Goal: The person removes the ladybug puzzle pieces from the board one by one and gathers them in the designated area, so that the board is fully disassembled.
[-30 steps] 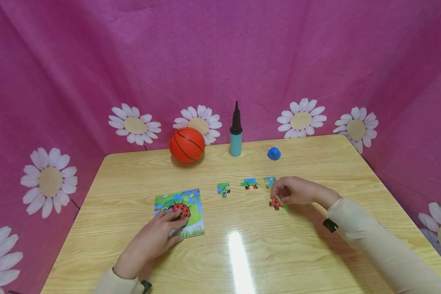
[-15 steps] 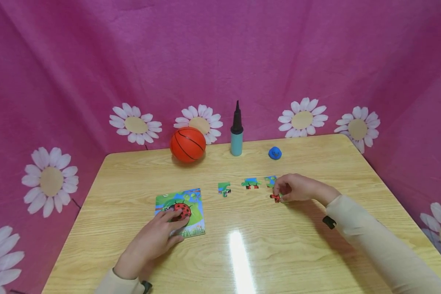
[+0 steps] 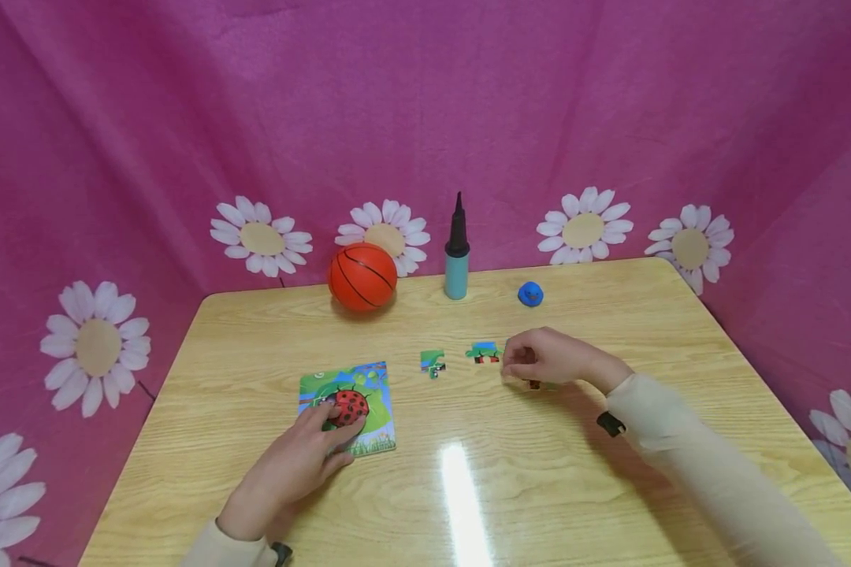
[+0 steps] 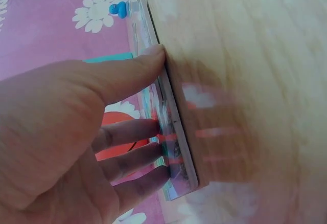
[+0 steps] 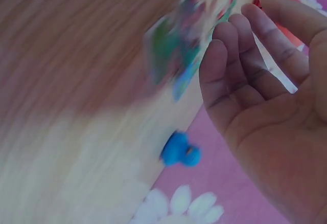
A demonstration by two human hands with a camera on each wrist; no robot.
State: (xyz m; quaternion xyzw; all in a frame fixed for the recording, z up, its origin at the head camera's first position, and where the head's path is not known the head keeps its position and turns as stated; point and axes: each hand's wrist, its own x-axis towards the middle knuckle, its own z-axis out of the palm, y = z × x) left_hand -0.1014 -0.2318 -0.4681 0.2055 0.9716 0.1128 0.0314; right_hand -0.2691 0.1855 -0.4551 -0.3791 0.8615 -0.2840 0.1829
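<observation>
As both hands work low over the table, items are logged largest first. Pink curtain (image 3: 425, 94): fills the top of the frame. Table (image 3: 248, 331): pale, wood-grained, glossy enough to mirror a light at bottom centre. Ball (image 3: 362, 277): orange, left of centre. Pump (image 3: 457, 276): upright at centre.

Picture board (image 3: 377, 398): ladybird design, lying flat, lower left of centre. Left hand (image 3: 294, 461) rests on it, fingers spread apart over the face, thumb against the edge; not clamped. The left wrist view shows a thin, straight rim. Judged light and stiff, with a smooth face that may slide on the table; best steadied by a flat hand or lifted by opposite edges.

Right hand (image 3: 553, 356): right of centre, fingers bent, thumb and fingertips near one another, low over the table. Cannot tell whether anything is pinched between them.

Blue toy (image 3: 531, 294): duck-like, behind the right hand.

Loose pieces: left piece (image 3: 429, 362) at centre; middle piece (image 3: 484, 351) just beside the right fingertips; red piece (image 3: 534, 385) partly hidden under that hand. Judged very light and rigid, awkward to pick off a smooth top; take opposite sides between thumb and forefinger, sparing the narrow knobs, likely the weakest part.
</observation>
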